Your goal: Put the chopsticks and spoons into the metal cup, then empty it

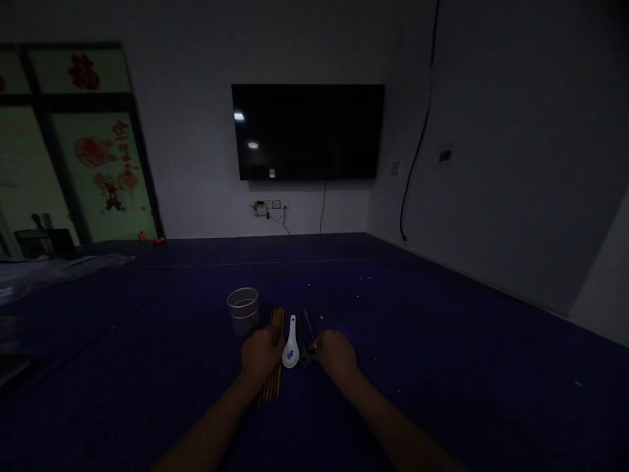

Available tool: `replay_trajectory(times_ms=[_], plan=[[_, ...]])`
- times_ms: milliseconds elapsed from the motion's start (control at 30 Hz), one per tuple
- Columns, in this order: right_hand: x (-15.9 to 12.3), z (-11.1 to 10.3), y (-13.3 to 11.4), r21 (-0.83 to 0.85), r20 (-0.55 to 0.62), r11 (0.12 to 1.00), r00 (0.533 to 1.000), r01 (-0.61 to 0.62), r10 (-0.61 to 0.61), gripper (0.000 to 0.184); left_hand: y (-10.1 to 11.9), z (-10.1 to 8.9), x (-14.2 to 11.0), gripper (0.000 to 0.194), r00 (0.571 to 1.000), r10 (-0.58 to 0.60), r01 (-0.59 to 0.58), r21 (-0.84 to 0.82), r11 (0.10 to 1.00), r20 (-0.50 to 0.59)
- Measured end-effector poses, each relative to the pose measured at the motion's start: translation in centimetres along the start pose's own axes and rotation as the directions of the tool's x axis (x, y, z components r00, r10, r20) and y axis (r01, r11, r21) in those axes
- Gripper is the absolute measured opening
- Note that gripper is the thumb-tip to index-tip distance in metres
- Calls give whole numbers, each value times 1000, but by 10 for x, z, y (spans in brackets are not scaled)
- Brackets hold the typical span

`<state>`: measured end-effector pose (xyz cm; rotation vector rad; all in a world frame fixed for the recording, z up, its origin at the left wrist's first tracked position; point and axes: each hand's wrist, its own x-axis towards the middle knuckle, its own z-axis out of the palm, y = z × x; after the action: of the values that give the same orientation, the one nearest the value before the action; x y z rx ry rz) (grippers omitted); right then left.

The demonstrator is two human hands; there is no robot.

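Observation:
A bundle of wooden chopsticks (272, 387) lies lengthwise on the dark blue surface. My left hand (262, 354) rests over its middle, fingers closed around the sticks. Just right of them is a white ceramic spoon (291, 351) with a blue pattern in its bowl, handle pointing away. Beside that lie dark metal spoons (304, 358), dim and partly covered. My right hand (337, 352) is closed at the right-hand one, its fingertips on the metal. A metal cup with holes (244, 313) stands upright behind my left hand.
The blue floor covering (442, 367) carries small white scraps. A television (309, 131) hangs on the far wall above sockets and cords. Clear plastic sheeting (63, 267) lies at the left, near a glass door (98, 164) with red decorations. The room is dim.

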<state>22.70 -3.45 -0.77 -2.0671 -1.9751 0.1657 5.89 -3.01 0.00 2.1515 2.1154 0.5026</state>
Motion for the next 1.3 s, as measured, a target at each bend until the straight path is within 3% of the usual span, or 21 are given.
replay_trajectory(times_ms=[933, 1100, 1300], plan=[[-2, -2, -1, -1, 11, 999, 999, 42, -42, 27, -7, -1, 4, 30, 1000, -25, 25, 99, 995, -9], [-2, -2, -3, -9, 22, 999, 999, 44, -43, 28, -7, -1, 4, 32, 999, 23, -19, 84, 996, -44], [-1, -1, -4, -23, 18, 999, 999, 32, -32, 30, 3, -3, -2, 45, 968, 233, -231, 31, 972, -91]])
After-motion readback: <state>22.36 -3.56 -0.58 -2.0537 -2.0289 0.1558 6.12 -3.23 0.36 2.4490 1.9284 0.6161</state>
